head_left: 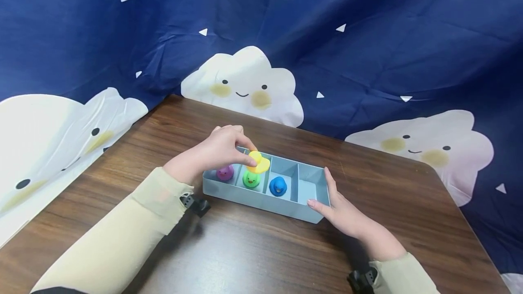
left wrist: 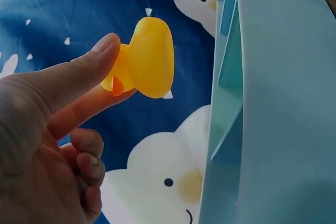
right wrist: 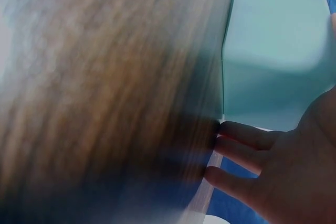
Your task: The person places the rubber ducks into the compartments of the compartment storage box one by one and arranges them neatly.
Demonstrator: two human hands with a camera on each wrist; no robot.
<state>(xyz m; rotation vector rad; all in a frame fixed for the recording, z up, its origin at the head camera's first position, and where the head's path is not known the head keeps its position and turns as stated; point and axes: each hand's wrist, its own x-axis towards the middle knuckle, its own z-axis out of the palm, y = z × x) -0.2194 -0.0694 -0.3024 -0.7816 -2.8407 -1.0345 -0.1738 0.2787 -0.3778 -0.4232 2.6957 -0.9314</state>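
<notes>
My left hand (head_left: 224, 148) pinches a yellow toy duck (head_left: 263, 165) by its head, between thumb and index finger. The duck (left wrist: 152, 59) is held above a light blue divided box (head_left: 261, 201), over the compartment with a green duck (head_left: 251, 179). In the left wrist view its orange beak shows and the other fingers are folded in. A purple duck (head_left: 225, 173) sits in the leftmost compartment and a blue duck (head_left: 278, 187) in the third. My right hand (head_left: 345, 212) holds the box's right end, thumb over the near wall and fingers along the end.
The box stands on a brown wooden table (head_left: 229, 248). Its rightmost compartment (head_left: 307, 189) holds nothing. Behind the table hangs a dark blue cloth (head_left: 367, 67) with white clouds and small triangles.
</notes>
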